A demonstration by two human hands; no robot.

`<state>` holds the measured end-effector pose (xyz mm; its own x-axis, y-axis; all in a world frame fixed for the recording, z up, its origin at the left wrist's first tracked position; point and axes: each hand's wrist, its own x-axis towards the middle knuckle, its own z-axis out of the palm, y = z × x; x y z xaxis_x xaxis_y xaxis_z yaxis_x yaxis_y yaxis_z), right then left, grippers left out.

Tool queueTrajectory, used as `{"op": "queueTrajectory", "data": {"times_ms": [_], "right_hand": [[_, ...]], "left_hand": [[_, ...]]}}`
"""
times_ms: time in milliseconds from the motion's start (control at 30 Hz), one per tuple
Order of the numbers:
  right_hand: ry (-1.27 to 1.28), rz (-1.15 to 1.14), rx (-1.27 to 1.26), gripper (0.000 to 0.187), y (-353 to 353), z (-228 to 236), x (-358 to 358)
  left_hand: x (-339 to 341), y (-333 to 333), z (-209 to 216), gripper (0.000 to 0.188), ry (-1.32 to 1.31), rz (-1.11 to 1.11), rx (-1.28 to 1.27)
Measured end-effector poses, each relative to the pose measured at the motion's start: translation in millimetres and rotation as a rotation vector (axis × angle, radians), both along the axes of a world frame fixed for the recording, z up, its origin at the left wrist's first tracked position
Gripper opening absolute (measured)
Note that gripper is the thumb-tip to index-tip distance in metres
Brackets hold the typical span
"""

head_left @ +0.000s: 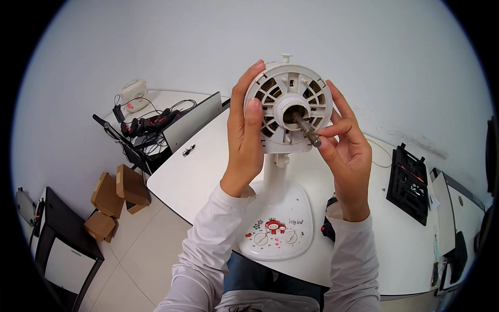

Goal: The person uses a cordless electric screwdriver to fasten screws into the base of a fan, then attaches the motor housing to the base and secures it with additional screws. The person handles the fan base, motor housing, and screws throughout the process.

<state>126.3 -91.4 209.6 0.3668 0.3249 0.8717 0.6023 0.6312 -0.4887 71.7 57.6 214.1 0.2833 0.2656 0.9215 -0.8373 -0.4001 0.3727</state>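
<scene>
A white electric fan without its grille or blades stands on the table, its round vented motor housing (283, 86) facing me. My left hand (247, 125) is wrapped round the housing's left side, thumb on the front rim. From the collar in the middle sticks the metal motor shaft (307, 129), pointing down to the right. My right hand (345, 140) pinches the shaft's outer end between thumb and forefinger, while its other fingers rest by the housing's right edge. Below, the fan's white base (280, 242) carries a red cartoon print and two round dials.
The white table (208, 151) holds a black tool case (408, 182) on the right and a small dark clip-like item (188, 150) on the left. A dark power tool, partly hidden, lies behind my right wrist. Cardboard boxes (106, 200) and a cable-covered side desk are at left.
</scene>
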Motion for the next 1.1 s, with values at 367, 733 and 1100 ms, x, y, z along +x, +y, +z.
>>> {"op": "queueTrajectory", "data": {"times_ms": [367, 733, 1100], "right_hand": [[-0.154, -0.259, 0.048, 0.013, 0.3, 39.4, 4.9], [-0.420, -0.639, -0.088, 0.009, 13.7, 67.7, -4.6], [-0.472, -0.669, -0.099, 0.010, 18.2, 68.8, -8.2]], "left_hand": [[-0.6, -4.6, 4.0, 0.053, 0.001, 0.045, -0.031], [2.3, 4.7, -2.8, 0.040, -0.006, 0.008, 0.000], [1.5, 5.7, -2.2, 0.039, -0.030, 0.056, 0.003]]}}
